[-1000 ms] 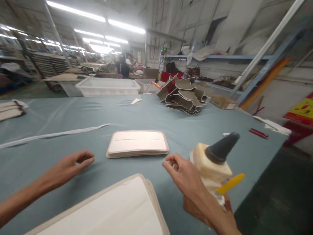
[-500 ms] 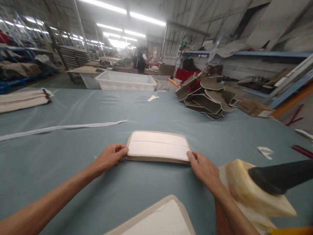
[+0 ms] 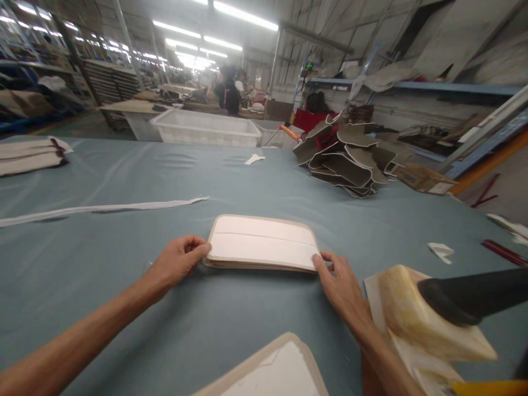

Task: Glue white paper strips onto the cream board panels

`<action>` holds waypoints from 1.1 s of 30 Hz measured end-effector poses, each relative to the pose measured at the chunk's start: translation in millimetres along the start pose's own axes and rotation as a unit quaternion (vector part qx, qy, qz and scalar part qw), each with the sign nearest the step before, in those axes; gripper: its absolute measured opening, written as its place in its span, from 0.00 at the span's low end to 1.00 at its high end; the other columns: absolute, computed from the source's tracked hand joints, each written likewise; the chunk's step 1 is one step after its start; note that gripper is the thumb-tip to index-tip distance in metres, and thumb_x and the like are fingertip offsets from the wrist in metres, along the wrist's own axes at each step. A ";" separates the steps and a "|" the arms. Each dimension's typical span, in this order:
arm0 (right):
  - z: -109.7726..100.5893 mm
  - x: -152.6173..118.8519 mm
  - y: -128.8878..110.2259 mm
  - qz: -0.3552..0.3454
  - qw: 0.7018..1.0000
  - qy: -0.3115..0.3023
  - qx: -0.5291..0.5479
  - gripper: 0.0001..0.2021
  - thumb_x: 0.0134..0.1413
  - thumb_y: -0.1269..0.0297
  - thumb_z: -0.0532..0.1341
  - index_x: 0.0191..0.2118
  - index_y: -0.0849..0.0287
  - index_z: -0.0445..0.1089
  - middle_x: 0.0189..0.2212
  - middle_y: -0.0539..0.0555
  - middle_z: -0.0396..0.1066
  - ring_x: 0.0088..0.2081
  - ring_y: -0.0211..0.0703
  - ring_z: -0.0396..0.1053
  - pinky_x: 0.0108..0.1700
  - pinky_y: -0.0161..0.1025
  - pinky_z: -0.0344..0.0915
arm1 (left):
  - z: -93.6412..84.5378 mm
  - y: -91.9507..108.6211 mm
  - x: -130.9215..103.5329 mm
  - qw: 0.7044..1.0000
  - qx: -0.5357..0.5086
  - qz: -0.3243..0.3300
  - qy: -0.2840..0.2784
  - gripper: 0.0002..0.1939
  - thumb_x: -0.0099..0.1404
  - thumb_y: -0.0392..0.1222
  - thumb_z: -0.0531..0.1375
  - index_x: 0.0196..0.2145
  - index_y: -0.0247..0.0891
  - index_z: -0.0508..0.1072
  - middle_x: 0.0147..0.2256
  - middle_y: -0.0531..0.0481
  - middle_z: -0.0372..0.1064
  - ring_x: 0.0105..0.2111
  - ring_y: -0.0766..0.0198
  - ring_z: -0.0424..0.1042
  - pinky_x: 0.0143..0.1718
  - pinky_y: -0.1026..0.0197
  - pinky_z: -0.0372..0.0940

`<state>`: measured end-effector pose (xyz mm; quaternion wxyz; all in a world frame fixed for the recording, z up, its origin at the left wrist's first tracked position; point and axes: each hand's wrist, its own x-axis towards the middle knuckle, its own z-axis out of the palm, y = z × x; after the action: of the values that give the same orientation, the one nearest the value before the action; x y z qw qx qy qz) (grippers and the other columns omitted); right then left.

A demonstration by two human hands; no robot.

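Behind a broad blue-green tabletop (image 3: 243,319), a workshop runs back under strip lights, with a white tub (image 3: 206,129) just past the far edge and a loose heap of dark, pale-edged pieces (image 3: 346,159) towards the far right. Near the middle lies a small stack of panels (image 3: 264,239), white on top with a beige border and a thin line running lengthwise across the face. The left hand (image 3: 177,261) has its grip closed on the stack's left end, thumb and fingertips together at the edge; the right hand (image 3: 340,283) has its grip clamped on the near right corner, thumb on the upper face. How many layers each takes cannot be told. To handle it well, I would keep both ends level and press evenly inward, so that the layers' edges line up without bowing the top panel. Light fingertips would probably spare the white face. The right forearm passes close beside a yellowed container (image 3: 400,297), so that elbow wants care, and the larger panels (image 3: 284,368) at the near side are best left undisturbed.
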<state>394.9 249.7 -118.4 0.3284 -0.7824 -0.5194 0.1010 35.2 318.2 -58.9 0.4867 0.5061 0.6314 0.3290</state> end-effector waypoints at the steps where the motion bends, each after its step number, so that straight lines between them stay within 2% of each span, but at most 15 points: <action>1: 1.3 0.0 1.1 -0.002 1.000 0.008 0.014 0.29 0.62 0.39 0.51 0.50 0.59 0.75 0.49 0.64 0.74 0.47 0.57 0.73 0.52 0.51 0.66 | -0.6 2.8 -1.4 1.000 -0.009 -0.004 -0.001 0.31 0.39 0.66 0.71 0.32 0.38 0.74 0.21 0.56 0.65 0.23 0.67 0.62 0.23 0.65 0.58; 5: 4.6 -0.7 1.9 -0.008 0.997 0.027 0.070 0.29 0.57 0.38 0.55 0.46 0.59 0.76 0.48 0.64 0.74 0.47 0.56 0.72 0.53 0.51 0.66 | -4.1 15.5 -8.1 0.997 -0.070 -0.023 -0.024 0.30 0.39 0.62 0.74 0.31 0.37 0.73 0.23 0.55 0.66 0.24 0.68 0.64 0.25 0.65 0.62; 8: 4.6 0.0 -1.0 -0.002 0.993 0.024 0.113 0.29 0.56 0.38 0.56 0.44 0.60 0.76 0.46 0.63 0.76 0.46 0.56 0.72 0.52 0.50 0.66 | -6.7 27.8 -14.9 0.990 -0.121 -0.037 -0.055 0.27 0.41 0.55 0.76 0.33 0.37 0.74 0.26 0.54 0.67 0.24 0.69 0.64 0.25 0.65 0.65; 11: -1.0 -0.2 -6.1 0.015 0.988 0.034 0.151 0.28 0.57 0.39 0.55 0.44 0.60 0.76 0.46 0.63 0.76 0.49 0.57 0.72 0.54 0.50 0.65 | -7.2 41.4 -23.2 0.982 -0.159 -0.051 -0.091 0.20 0.46 0.48 0.75 0.33 0.38 0.74 0.26 0.53 0.67 0.23 0.68 0.64 0.24 0.64 0.68; 14: -12.6 -6.7 -11.5 0.052 0.979 0.071 0.184 0.27 0.59 0.38 0.54 0.47 0.58 0.74 0.49 0.63 0.75 0.52 0.57 0.70 0.55 0.49 0.63 | -4.6 53.0 -31.5 0.974 -0.190 -0.055 -0.112 0.14 0.51 0.44 0.73 0.31 0.38 0.74 0.24 0.53 0.65 0.22 0.68 0.64 0.23 0.64 0.70; 16: -20.4 -16.4 -14.7 0.092 0.968 0.093 0.214 0.27 0.60 0.36 0.54 0.45 0.57 0.72 0.46 0.62 0.76 0.47 0.55 0.71 0.47 0.46 0.66 | -1.6 58.9 -36.4 0.969 -0.210 -0.054 -0.116 0.11 0.53 0.42 0.70 0.29 0.39 0.72 0.24 0.54 0.64 0.22 0.68 0.64 0.23 0.64 0.71; 18: -25.6 -28.5 -18.0 0.130 0.956 0.088 0.248 0.29 0.61 0.33 0.52 0.39 0.57 0.71 0.35 0.59 0.76 0.33 0.49 0.71 0.32 0.42 0.65 | 1.5 63.8 -40.9 0.965 -0.227 -0.053 -0.117 0.09 0.54 0.40 0.68 0.27 0.39 0.70 0.23 0.54 0.62 0.22 0.68 0.64 0.23 0.64 0.71; 20: -28.4 -38.8 -21.8 0.182 0.922 0.015 0.342 0.30 0.62 0.32 0.51 0.34 0.57 0.70 0.26 0.55 0.73 0.20 0.41 0.64 0.20 0.38 0.56 | 3.8 68.3 -46.1 0.963 -0.236 -0.052 -0.119 0.09 0.55 0.38 0.67 0.26 0.39 0.68 0.22 0.54 0.61 0.21 0.68 0.64 0.23 0.64 0.71; 21: -29.5 -41.5 -23.9 0.211 0.887 -0.039 0.408 0.29 0.64 0.34 0.52 0.34 0.58 0.70 0.24 0.54 0.73 0.17 0.38 0.60 0.17 0.36 0.52 | 4.3 70.6 -49.2 0.963 -0.237 -0.051 -0.120 0.09 0.55 0.37 0.66 0.26 0.39 0.68 0.22 0.54 0.61 0.21 0.68 0.64 0.22 0.65 0.71; 23: -32.7 -40.7 -27.9 0.255 0.797 -0.124 0.532 0.24 0.68 0.42 0.52 0.35 0.58 0.70 0.24 0.52 0.73 0.15 0.33 0.58 0.15 0.31 0.52 | 3.4 75.7 -56.6 0.963 -0.234 -0.050 -0.121 0.08 0.55 0.36 0.66 0.26 0.38 0.68 0.23 0.54 0.62 0.21 0.69 0.64 0.22 0.66 0.71; 24: -34.9 -37.3 -29.7 0.266 0.758 -0.143 0.578 0.20 0.70 0.47 0.52 0.37 0.58 0.70 0.25 0.50 0.74 0.15 0.32 0.59 0.16 0.29 0.54 | 1.8 78.5 -60.8 0.965 -0.230 -0.049 -0.120 0.08 0.55 0.35 0.67 0.26 0.38 0.69 0.23 0.54 0.62 0.21 0.69 0.64 0.21 0.67 0.70; 25: -37.6 -32.6 -31.2 0.269 0.734 -0.144 0.607 0.16 0.71 0.52 0.53 0.38 0.57 0.69 0.26 0.49 0.74 0.16 0.30 0.60 0.17 0.27 0.56 | -0.5 81.5 -65.2 0.966 -0.225 -0.048 -0.119 0.08 0.54 0.35 0.67 0.26 0.37 0.69 0.23 0.54 0.62 0.21 0.69 0.64 0.21 0.68 0.70; 28: -46.9 -18.2 -35.3 0.266 0.708 -0.128 0.642 0.08 0.69 0.62 0.57 0.37 0.56 0.68 0.25 0.44 0.72 0.17 0.28 0.61 0.18 0.23 0.58 | -11.7 90.3 -80.1 0.971 -0.210 -0.040 -0.110 0.09 0.51 0.35 0.69 0.28 0.36 0.72 0.24 0.55 0.63 0.21 0.71 0.63 0.20 0.69 0.68; 33: -58.0 -17.4 -45.3 0.286 0.685 -0.180 0.645 0.10 0.71 0.61 0.56 0.40 0.59 0.70 0.24 0.46 0.70 0.17 0.28 0.61 0.17 0.23 0.57 | -33.6 97.3 -110.0 0.975 -0.189 -0.016 -0.118 0.21 0.39 0.32 0.75 0.33 0.35 0.75 0.26 0.55 0.66 0.23 0.71 0.64 0.21 0.68 0.70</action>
<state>382.4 221.7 -49.2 0.6079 -0.4545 -0.1262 0.6387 35.9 241.6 70.9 0.6497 0.4297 0.5042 0.3728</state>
